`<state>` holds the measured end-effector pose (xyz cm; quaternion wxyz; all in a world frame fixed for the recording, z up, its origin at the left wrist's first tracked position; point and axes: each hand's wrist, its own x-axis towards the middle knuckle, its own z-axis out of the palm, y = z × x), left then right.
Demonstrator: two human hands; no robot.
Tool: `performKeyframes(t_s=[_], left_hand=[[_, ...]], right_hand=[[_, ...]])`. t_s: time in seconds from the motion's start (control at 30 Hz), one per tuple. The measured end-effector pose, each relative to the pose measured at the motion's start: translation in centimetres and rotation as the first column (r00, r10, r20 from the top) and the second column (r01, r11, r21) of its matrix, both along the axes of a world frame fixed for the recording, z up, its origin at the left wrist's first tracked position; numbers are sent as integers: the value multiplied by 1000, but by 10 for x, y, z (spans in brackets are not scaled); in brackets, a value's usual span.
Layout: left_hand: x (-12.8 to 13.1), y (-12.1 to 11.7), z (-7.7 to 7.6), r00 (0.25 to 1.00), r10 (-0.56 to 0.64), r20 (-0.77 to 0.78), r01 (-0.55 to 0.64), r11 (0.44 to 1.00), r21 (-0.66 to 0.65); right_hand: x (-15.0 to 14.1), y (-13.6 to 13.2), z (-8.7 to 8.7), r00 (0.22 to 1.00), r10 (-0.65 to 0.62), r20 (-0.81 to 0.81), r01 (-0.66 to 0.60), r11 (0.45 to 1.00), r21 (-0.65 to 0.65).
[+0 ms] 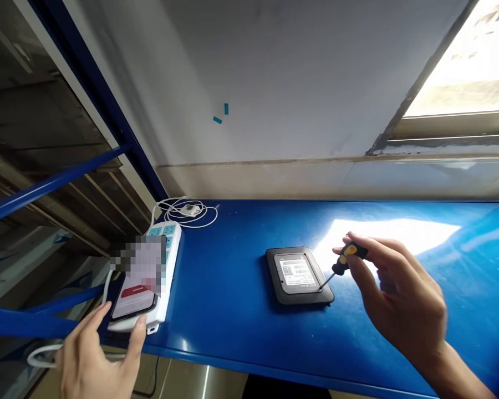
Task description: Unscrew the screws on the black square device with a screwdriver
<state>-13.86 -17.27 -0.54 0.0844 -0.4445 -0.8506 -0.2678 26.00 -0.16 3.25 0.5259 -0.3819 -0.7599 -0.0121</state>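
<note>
My right hand [393,296] is closed round a small screwdriver [344,261] with a black and yellow handle. Its tip touches the near right corner of a flat black device [298,275] with a white label, which lies on the blue table [233,316]. My left hand [93,354] is at the table's near left edge, thumb and finger touching the lower end of a phone [135,288] with a lit screen. The phone rests on a white power strip [166,277]. The fingers are spread, not wrapped round the phone.
A coiled white cable with a plug [189,210] lies behind the power strip. Blue shelf rails [58,180] run along the left. A grey wall and a window sill [336,172] bound the table at the back.
</note>
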Motion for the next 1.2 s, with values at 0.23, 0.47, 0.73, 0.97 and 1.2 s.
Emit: performKeyframes(t_s=[0.23,0.47,0.73,0.97,1.2], left_hand=[[7,10,4,1000,3,-1,-3,1000,-23],[30,14,15,995,-26,-100,33,997,68],[40,18,16,993,-25,-111,28,999,20],[33,11,11,996,10,-83,-14,999,-50],[41,10,-8,949,-73,-306,150,960,237]], right_hand=[[5,2,-3,998,-54,14,54,997,52],[8,0,-4,998,-61,17,60,997,53],[13,-2,-6,998,-64,19,62,996,69],[11,-3,-4,999,-50,5,50,997,53],[10,-4,-5,996,-89,23,87,994,64]])
